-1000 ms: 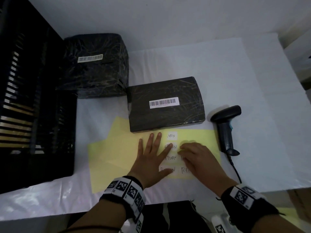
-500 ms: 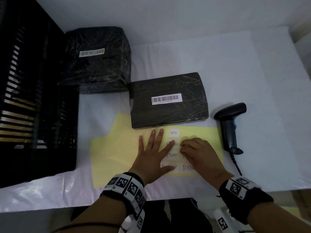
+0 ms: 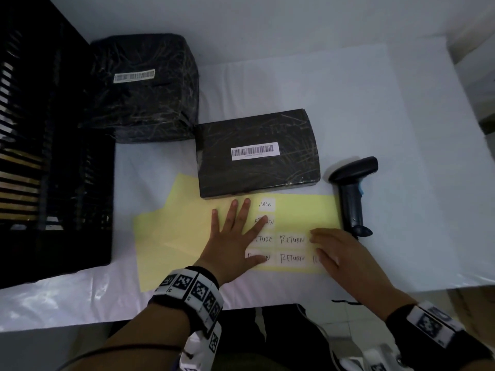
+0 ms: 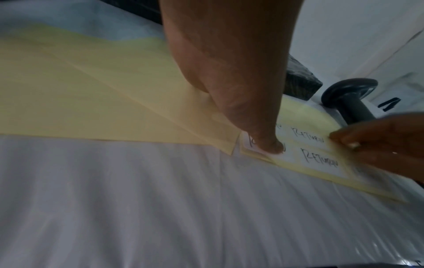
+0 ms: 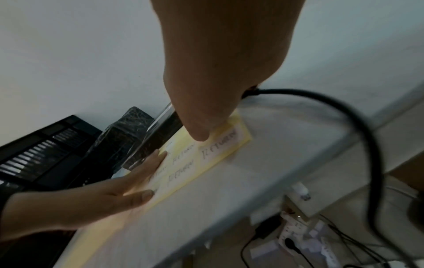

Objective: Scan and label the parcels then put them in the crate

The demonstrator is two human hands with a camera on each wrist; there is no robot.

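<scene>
So basically neither parcel has made it into the crate yet: the flat parcel point(image 3: 258, 153) sits mid-table with only its barcode sticker on top, no RETURN label on it that I can see, and the bigger parcel point(image 3: 144, 87) is further back and to the left, right beside the black crate point(image 3: 53, 167) on the far left, also just showing a barcode. Can't tell from this whether either one got scanned, the scanner point(image 3: 352, 194) is just lying on the table to the right of the flat parcel, nobody holding it. So my guess is we're at the labelling step, with sticking and crating both still to do. The yellow label sheet point(image 3: 187, 236) lies just near of the flat parcel, with a bunch of handwritten RETURN stickers on it. Left hand point(image 3: 235, 236) is flat on the sheet, fingers straight and spread, thumb on the nearest row, pinning it down, not gripping anything. Right hand point(image 3: 337, 250) is over the right end of the sheet with fingers curled down onto a sticker edge, looks like it's picking at one to peel it, but whether it's actually pinching the sticker I can't tell
</scene>
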